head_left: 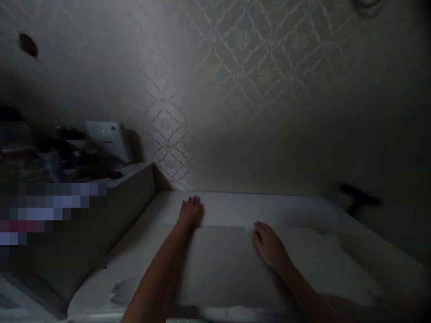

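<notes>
A pale, faintly textured sheet [229, 264] lies flat on a white desk surface [215, 208], with a straight far edge. My left hand [191, 210] rests palm down on the white surface just beyond the sheet's far left corner, fingers stretched out. At the far right corner, my right hand [268, 244] lies with its fingers extended and the thumb slightly apart. Both forearms reach in from the near side. Dim light and blur hide fine detail at the fingertips.
A patterned wallpapered wall [242, 76] rises behind the desk. To the left, a raised cabinet [134, 202] carries clutter and a white box [109, 141]. A dark T-shaped object [358, 197] stands by the right edge. A grey patch [123, 290] marks the near left.
</notes>
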The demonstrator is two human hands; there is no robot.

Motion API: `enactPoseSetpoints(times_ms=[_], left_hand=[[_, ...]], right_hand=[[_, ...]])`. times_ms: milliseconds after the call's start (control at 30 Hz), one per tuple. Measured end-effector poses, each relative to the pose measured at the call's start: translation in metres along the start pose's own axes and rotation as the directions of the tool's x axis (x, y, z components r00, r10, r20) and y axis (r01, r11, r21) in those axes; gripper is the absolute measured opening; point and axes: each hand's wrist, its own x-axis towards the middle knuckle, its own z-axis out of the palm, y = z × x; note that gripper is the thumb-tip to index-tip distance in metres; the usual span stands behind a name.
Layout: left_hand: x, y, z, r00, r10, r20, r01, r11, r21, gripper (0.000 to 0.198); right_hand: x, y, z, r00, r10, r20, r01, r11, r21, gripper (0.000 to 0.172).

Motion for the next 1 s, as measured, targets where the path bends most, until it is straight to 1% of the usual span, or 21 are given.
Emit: enactPoseSetpoints(times_ms=[67, 133, 267, 400, 467, 633, 800, 1000], left_hand=[[0.004, -0.01, 0.0, 1.0, -0.026, -0.003, 0.026, 1.0, -0.003, 0.053], [0.006, -0.014, 0.0, 0.999, -0.042, -0.009, 0.042, 0.999, -0.011, 0.052], [0.009, -0.011, 0.002, 0.997, -0.074, -0.038, 0.072, 0.996, -0.043, 0.05], [0.007, -0.01, 0.0, 0.989, -0.109, -0.103, 0.099, 0.991, -0.095, 0.046], [0.006, -0.011, -0.001, 0.983, -0.13, -0.128, 0.114, 0.986, -0.125, 0.041], [0.002, -0.013, -0.004, 0.97, -0.192, -0.148, 0.163, 0.969, -0.186, 0.03], [-0.002, -0.007, -0.007, 0.969, -0.17, -0.181, 0.132, 0.969, -0.207, 0.028], [-0.008, 0.003, -0.021, 0.977, -0.135, -0.162, 0.105, 0.977, -0.185, 0.031]], right_hand=[[0.0, -0.001, -0.001, 1.0, -0.005, -0.004, 0.005, 1.0, -0.015, 0.045], [-0.001, -0.001, -0.001, 1.0, -0.003, -0.005, 0.003, 1.0, -0.028, 0.045], [-0.001, -0.001, -0.002, 1.0, -0.006, -0.01, 0.006, 0.999, -0.037, 0.042], [-0.001, 0.0, -0.002, 1.0, -0.002, -0.01, 0.002, 0.999, -0.042, 0.043], [-0.001, 0.0, -0.002, 1.0, -0.004, -0.01, 0.003, 0.999, -0.046, 0.043], [0.0, 0.002, -0.001, 1.0, -0.009, -0.003, 0.009, 0.998, -0.058, 0.042], [0.001, 0.001, -0.002, 1.0, -0.011, -0.011, 0.011, 0.999, -0.042, 0.04], [0.001, 0.001, -0.002, 1.0, -0.002, -0.013, 0.002, 0.999, -0.045, 0.041]])
